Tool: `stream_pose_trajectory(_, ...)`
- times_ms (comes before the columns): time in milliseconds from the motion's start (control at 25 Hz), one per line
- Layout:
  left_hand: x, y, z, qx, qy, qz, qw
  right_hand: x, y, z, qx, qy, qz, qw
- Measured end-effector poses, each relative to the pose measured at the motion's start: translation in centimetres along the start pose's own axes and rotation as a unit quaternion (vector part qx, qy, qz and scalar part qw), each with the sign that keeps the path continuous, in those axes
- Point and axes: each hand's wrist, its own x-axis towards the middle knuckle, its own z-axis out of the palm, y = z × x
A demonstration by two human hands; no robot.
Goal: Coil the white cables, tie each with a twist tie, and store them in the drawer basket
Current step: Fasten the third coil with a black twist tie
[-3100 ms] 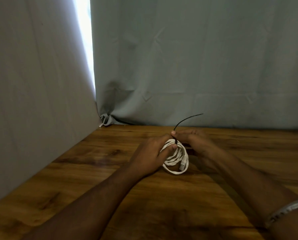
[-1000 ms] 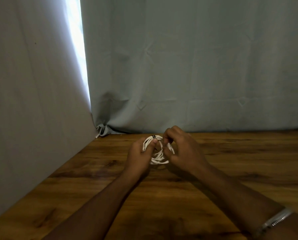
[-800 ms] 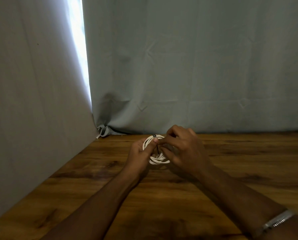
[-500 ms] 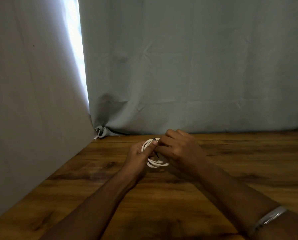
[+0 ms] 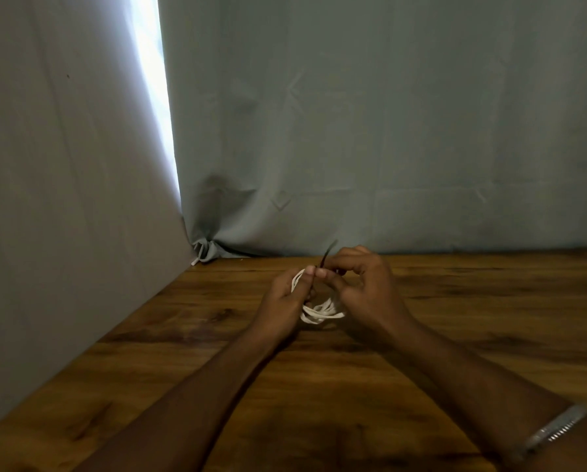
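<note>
Here coiled cable (image 5: 319,311) held between both hands, above table (image 5: 353,386).

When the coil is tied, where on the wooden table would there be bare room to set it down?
Bare wood lies right of the right hand, toward the table's right edge, and left of the left hand, up to the grey side curtain. The middle is crowded: both hands hold the white cable coil and black twist tie.
</note>
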Motion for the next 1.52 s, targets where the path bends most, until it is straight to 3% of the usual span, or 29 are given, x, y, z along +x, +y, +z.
stream_pose_trajectory(160, 0.1, -0.2, -0.2, 0.043, -0.003, 0.032, 0.999, -0.4, -0.2, 0.4, 0.082, 0.001, 0.1, 0.992)
stream_pose_trajectory(480, 0.7, -1.5, -0.5, 0.091, 0.002, 0.014, 0.996, -0.4, -0.1, 0.8, -0.011, 0.005, 0.07, 0.998)
stream_pose_trajectory(640, 0.5, -0.6, 0.3, 0.111, 0.002, 0.047, 0.993, -0.1, -0.4, 1.1, 0.135, 0.066, 0.178, 0.973)
stream_pose_trajectory(760, -0.1, -0.2, 0.2, 0.16, -0.01, 0.107, 0.981, 0.1, -0.9, 0.9, 0.22, 0.059, 0.259, 0.939)
stream_pose_trajectory(1000, -0.8, 0.3, 0.0, 0.178, 0.001, 0.141, 0.974, 0.3, -1.4, 0.2, 0.236, 0.022, 0.265, 0.935)
stream_pose_trajectory(1200, -0.9, 0.6, 0.3, 0.162, -0.014, 0.143, 0.976, 0.5, -1.0, -1.1, 0.192, 0.0, 0.233, 0.953)
stream_pose_trajectory(1520, -1.1, 0.8, 0.5, 0.142, -0.013, 0.16, 0.977, 0.9, -1.6, -1.7, 0.236, -0.008, 0.27, 0.933)
